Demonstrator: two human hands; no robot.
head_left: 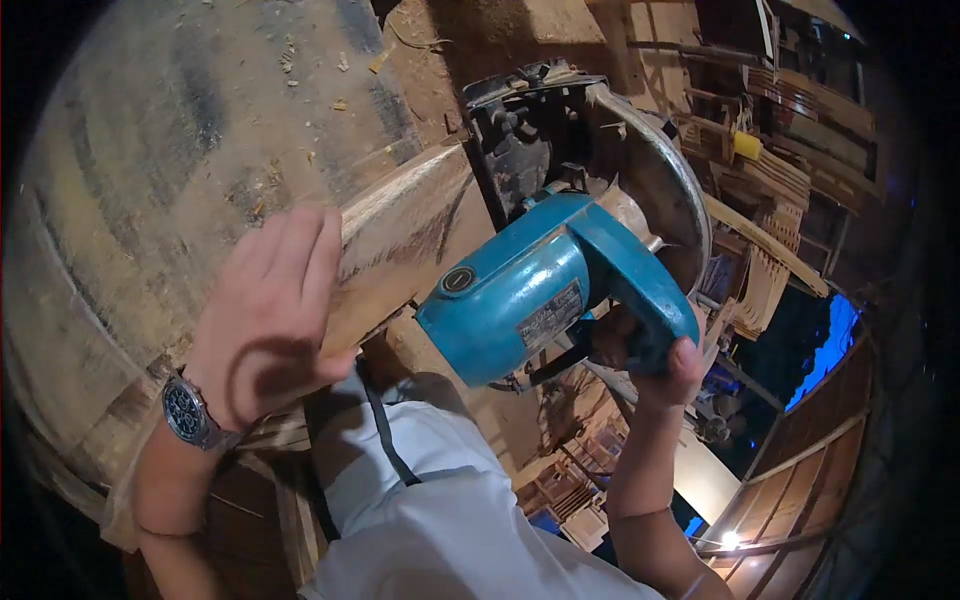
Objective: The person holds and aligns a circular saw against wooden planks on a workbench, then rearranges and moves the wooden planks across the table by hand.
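A blue circular saw (pixel 510 305) with a metal blade guard (pixel 668 165) sits at the middle of the view, its dark base plate (pixel 512 165) against the end of a wooden board (pixel 415 215). My right hand (pixel 665 365) is wrapped round the saw's rear handle; part of its fingers is hidden behind the handle. On the board lies my left hand (pixel 265 320), fingers stretched out and thumb apart, left of the saw's motor housing. A watch (pixel 190 412) is on that wrist. The blade itself cannot be made out clearly.
A large worn wooden work surface (pixel 150 150) with scattered wood chips fills the upper left. Stacked cut wooden pieces (pixel 775 240) stand at the right. A dark cord (pixel 385 430) hangs in front of my white shirt (pixel 450 530). A lamp (pixel 730 540) shines at the lower right.
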